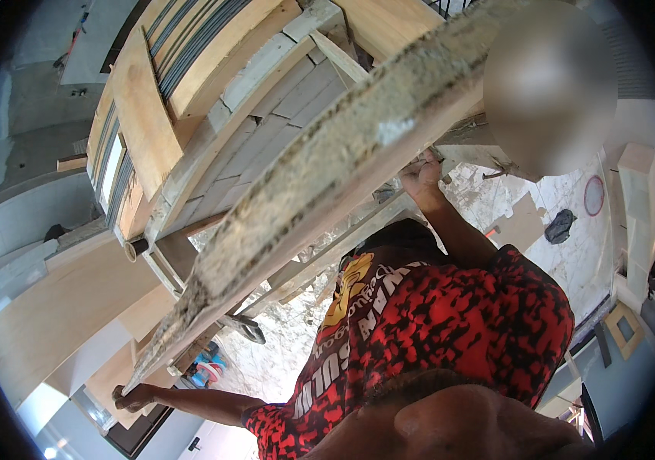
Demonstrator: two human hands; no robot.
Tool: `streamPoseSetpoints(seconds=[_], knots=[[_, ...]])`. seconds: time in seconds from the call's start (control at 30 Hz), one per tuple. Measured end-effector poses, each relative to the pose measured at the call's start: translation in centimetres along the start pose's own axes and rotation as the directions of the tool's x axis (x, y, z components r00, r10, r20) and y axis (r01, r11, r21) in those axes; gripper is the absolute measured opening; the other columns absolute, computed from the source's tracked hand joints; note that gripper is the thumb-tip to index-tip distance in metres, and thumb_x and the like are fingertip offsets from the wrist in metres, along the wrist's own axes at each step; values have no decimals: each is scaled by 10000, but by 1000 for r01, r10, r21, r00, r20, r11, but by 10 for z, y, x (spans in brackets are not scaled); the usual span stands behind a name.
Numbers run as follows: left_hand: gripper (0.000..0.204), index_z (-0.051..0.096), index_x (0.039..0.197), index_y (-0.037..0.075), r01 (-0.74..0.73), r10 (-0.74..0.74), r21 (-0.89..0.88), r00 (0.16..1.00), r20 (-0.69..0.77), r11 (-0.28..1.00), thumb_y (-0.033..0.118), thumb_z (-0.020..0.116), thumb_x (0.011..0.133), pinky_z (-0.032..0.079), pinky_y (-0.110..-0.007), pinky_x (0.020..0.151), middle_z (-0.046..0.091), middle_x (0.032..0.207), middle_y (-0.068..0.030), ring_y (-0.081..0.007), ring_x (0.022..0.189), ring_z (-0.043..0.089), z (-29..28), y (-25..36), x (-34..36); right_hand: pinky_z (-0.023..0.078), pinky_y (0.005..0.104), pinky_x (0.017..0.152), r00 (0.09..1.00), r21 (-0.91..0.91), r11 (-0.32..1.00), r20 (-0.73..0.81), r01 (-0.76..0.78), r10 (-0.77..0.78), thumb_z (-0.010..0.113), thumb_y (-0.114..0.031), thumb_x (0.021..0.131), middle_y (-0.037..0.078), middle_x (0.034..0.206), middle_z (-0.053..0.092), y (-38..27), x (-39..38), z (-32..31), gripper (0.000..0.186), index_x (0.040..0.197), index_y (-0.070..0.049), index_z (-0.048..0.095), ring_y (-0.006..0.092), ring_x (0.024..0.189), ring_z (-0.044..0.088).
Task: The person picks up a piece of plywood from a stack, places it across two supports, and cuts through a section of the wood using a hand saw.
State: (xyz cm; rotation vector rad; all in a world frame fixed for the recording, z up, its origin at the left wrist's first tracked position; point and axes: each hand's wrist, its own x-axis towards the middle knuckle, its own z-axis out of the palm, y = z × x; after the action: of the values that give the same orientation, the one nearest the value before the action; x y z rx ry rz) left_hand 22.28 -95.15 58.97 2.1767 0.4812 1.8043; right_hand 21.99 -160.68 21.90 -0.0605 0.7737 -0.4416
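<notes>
1. A long board [289, 203] is slanting across the view, close to the eyes and in front of the chest. Its long way is running from low on the left to high on the right. Its thick edge is looking rough, grey and tan, with dried crumbs and a white smear. The side below is looking smoother and pink-brown.
2. The right hand [422, 178] is touching the board's lower side, partway up. I cannot tell if it is gripping, as the fingers are partly hidden.
3. The left hand [136, 397] is curling its fingers round the low tip. Both hands are sitting right at the board, so neither is nearer.
4. A soft red and black shirt [450, 322] is covering the person's body.
5. The white floor [266, 356] is showing brown smudges. A crumpled black bag [560, 227] is lying to the right.
6. Past the board, flat grey blocks [266, 146] are sitting inside a wooden frame. Thin dark rods [197, 50] are lying beside a smooth, pale wood panel [143, 115].
</notes>
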Motion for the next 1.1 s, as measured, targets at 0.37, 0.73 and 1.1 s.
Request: streamPoseSetpoints(seconds=[0.37,0.73,1.1], knots=[[690,504,578,52,76,-79,-61,996,-37,995,567,205,928,407,-353,525,474,554,-57,-201,543,460,22,21,-1,256,464,1054,991,13,1000,136,-15,13,352,-246,919,85,1318,404,6,10,36,378,1254,-97,447,252,1249,348],[750,557,602,24,123,-130,-60,983,-130,991,638,227,877,446,-382,525,540,578,-74,-216,559,520,28,24,34,379,393,944,974,25,999,224,-43,36,418,-252,907,61,1200,466,27,22,100,281,1126,-113,525,217,1101,450],[710,541,566,30,96,-100,-28,981,-165,995,570,232,909,398,-384,459,516,517,-60,-208,485,487,26,42,68,373,389,942,933,10,999,357,-51,45,448,-275,918,33,1174,449,29,18,149,281,1146,-119,498,201,1091,437]])
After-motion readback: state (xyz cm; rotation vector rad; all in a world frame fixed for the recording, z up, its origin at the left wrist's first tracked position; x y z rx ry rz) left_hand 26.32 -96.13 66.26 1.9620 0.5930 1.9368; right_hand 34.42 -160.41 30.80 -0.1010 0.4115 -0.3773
